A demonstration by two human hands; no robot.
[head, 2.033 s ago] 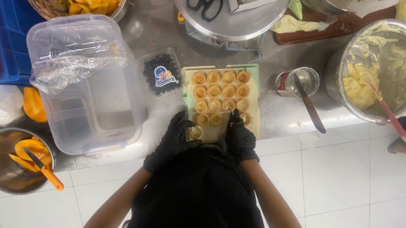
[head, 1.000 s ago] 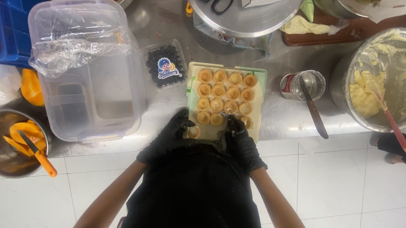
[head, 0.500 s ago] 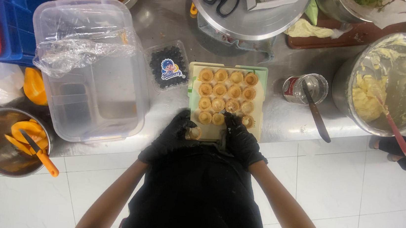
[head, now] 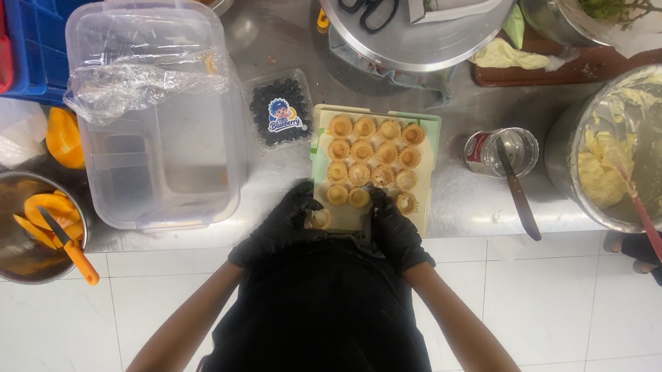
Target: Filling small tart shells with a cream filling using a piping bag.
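Head camera is looking straight down on a steel counter (head: 467,199), where a person in black gloves is working at a pale cutting board (head: 430,131) covered with rows of small round tart shells (head: 374,162). The left hand (head: 279,225) is resting at the near left corner of the board, its fingers curled close around one small shell (head: 320,219) that is lying apart from the rows; I cannot tell if it is really pinching it. The right hand (head: 395,233) is lying at the near edge of the board, just beside the nearest shells, fingers bent, and what it is gripping, if anything, is hidden. Left of the board a clear plastic container (head: 155,120) with crumpled film on top is standing, and a small punnet of blueberries (head: 277,112) is sitting between them. To the right a glass jar (head: 504,150) with a dark utensil is standing, and further right a large metal pot (head: 634,142) with yellow cream. On the near left a metal bowl (head: 16,224) is holding orange fruit slices and an orange-handled knife (head: 70,250).
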